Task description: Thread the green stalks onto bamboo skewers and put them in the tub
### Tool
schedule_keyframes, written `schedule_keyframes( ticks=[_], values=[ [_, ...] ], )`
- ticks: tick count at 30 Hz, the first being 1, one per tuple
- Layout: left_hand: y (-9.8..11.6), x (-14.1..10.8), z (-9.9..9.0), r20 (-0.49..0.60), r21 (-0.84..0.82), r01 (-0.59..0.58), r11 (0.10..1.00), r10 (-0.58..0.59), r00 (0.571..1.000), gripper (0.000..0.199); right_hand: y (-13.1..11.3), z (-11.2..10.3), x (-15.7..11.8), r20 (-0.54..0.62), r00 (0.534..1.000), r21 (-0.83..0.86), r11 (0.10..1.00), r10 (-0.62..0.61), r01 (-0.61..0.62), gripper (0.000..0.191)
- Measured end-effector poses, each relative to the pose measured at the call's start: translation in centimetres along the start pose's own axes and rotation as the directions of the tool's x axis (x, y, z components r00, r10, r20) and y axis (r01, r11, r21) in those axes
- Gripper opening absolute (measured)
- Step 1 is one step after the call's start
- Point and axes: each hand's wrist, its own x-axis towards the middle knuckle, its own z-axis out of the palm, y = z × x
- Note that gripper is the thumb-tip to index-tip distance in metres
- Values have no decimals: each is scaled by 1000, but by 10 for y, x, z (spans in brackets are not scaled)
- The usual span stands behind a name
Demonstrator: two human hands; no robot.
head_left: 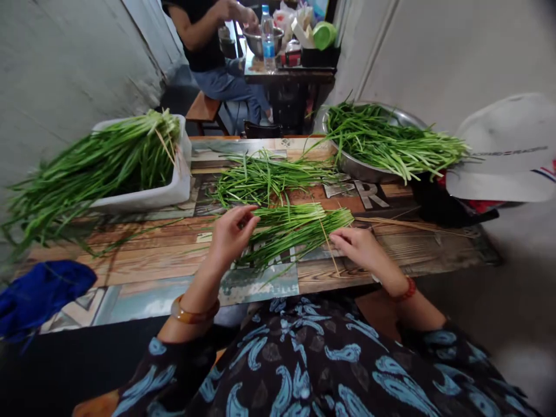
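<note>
On the wooden table before me lies a bundle of green garlic chives, pale cut ends to the right. A thin dry straw strand crosses near those ends and runs toward the table's front edge. My left hand is over the leafy side, its thumb and curved fingers apart and nothing visible in it. At the strand, my right hand has its fingers drawn together; whether they grip anything is hidden. Just behind the bundle, a loose pile of chives is spread out.
A white plastic tub heaped with chives stands left, a metal basin of chives right. More straw strands lie right. Blue cloth is at the left edge, a white cap far right. Another person sits beyond.
</note>
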Motion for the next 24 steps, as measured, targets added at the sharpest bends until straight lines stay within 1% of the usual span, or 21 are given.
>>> schedule_keyframes(
  ticks=[2,4,6,8,10,11,14,16,18,20,22,24],
  values=[
    [13,3,11,47,28,-64,998,62,997,26,-7,12,-2,14,1000,-70,998,3,-2,30],
    [22,4,19,76,28,-86,996,84,994,25,-10,21,-1,15,999,-69,997,28,-27,27],
    [27,4,23,91,23,-80,997,78,993,24,-10,27,0,-17,999,14,999,50,-50,22],
    [31,5,26,87,20,-66,998,64,994,23,-6,30,-1,-92,994,157,987,56,-41,22],
    [36,7,26,66,18,-57,998,56,996,24,-2,31,-2,-156,987,278,961,40,5,24],
    [40,9,27,48,18,-59,998,58,997,24,0,30,-3,-171,985,308,951,27,28,24],
    [52,22,29,0,21,-92,996,92,996,27,-1,24,-5,-172,985,326,943,-15,71,22],
    [61,35,33,8,9,-126,992,126,992,30,-5,18,-6,-175,984,331,939,-36,93,22],
    [69,49,39,62,-42,-156,987,159,985,35,-8,13,-9,-190,980,328,938,-52,114,23],
    [74,61,46,155,-147,-155,977,177,972,38,-11,7,-11,-205,977,320,939,-62,127,22],
    [78,70,52,276,-264,-95,960,169,946,33,-10,3,-14,-217,974,318,939,-66,135,22],
    [79,75,56,375,-344,7,939,131,918,26,-8,-2,-16,-218,974,321,938,-62,132,20]
  ],
)
